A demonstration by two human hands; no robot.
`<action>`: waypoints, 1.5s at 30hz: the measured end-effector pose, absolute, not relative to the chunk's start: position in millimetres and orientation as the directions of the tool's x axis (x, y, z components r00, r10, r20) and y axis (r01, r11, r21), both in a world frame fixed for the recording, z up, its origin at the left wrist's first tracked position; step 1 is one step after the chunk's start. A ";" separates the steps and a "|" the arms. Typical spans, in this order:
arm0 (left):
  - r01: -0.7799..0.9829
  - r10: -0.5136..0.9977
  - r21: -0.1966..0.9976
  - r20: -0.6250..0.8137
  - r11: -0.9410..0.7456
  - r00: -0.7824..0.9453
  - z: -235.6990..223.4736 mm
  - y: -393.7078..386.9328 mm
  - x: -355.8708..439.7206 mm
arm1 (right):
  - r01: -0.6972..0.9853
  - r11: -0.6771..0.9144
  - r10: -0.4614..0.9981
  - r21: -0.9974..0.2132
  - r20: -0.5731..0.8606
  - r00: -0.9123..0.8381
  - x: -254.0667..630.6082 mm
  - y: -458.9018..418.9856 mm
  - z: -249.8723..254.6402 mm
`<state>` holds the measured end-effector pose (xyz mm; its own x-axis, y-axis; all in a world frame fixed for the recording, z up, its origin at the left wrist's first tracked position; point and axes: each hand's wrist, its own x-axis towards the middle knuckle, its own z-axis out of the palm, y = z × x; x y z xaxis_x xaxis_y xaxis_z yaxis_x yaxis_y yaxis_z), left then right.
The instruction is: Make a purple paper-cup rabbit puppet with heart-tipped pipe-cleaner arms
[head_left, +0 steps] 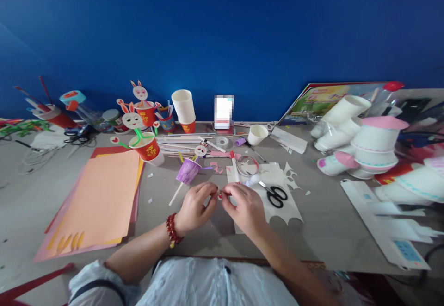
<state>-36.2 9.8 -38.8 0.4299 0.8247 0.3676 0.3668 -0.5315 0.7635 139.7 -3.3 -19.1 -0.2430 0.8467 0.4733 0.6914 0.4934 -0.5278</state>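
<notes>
My left hand (197, 206) and my right hand (245, 208) meet in the middle, both closed in a pinch. Between their fingertips a small red-and-white piece (219, 196) shows; the fingers hide most of it. Just beyond my left hand lies a tipped purple paper cup (188, 171) with a white stick and a small rabbit face (201, 149) on it. Black-handled scissors (276, 196) rest to the right of my right hand, on cut white paper (282, 213). A red-and-white pen-like stick (235, 167) and a roll of tape (247, 165) lie just past my fingers.
Coloured paper sheets (100, 199) are stacked at left. Behind stand red cups with rabbit faces (145, 146), stacked white cups (182, 104) and a screen-like blurred object (224, 111). Paper-cup models (376, 146) and a white packet (385, 227) crowd the right. Paper scraps (291, 176) lie about.
</notes>
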 end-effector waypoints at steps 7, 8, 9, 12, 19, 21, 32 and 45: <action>0.314 0.843 0.809 0.365 -0.498 0.396 -37.7 9.7 -35.4 | 0.657 0.467 0.865 -0.592 0.460 -0.200 143.6 -2.6 -16.9; 0.310 0.846 0.814 0.363 -0.492 0.390 -37.8 9.6 -35.2 | 0.651 0.470 0.863 -0.596 0.464 -0.199 144.1 -2.7 -16.2; 0.306 0.849 0.817 0.362 -0.488 0.386 -37.9 9.5 -35.1 | 0.645 0.477 0.860 -0.596 0.468 -0.204 144.3 -2.9 -15.6; 0.303 0.850 0.818 0.368 -0.488 0.376 -38.7 9.4 -34.6 | 0.646 0.501 0.848 -0.576 0.478 -0.230 143.6 -4.2 -15.3; 0.310 0.836 0.800 0.383 -0.513 0.393 -37.6 8.8 -35.0 | 0.674 0.511 0.830 -0.532 0.509 -0.228 140.3 -4.8 -18.3; 0.317 0.827 0.790 0.383 -0.525 0.412 -35.8 8.3 -35.1 | 0.682 0.518 0.825 -0.516 0.512 -0.239 140.0 -4.5 -17.5; 0.330 0.809 0.773 0.371 -0.541 0.456 -33.7 9.5 -35.6 | 0.689 0.539 0.815 -0.485 0.506 -0.282 143.6 -6.2 -16.4; 0.353 0.805 0.754 0.374 -0.553 0.461 -35.5 9.0 -35.3 | 0.669 0.530 0.831 -0.522 0.479 -0.284 143.4 -4.8 -12.7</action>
<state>-35.3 9.0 -35.5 0.4610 0.8047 0.3741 0.3534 -0.5532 0.7544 143.4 -4.8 -12.7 -0.2842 0.8306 0.4788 0.6686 0.5296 -0.5219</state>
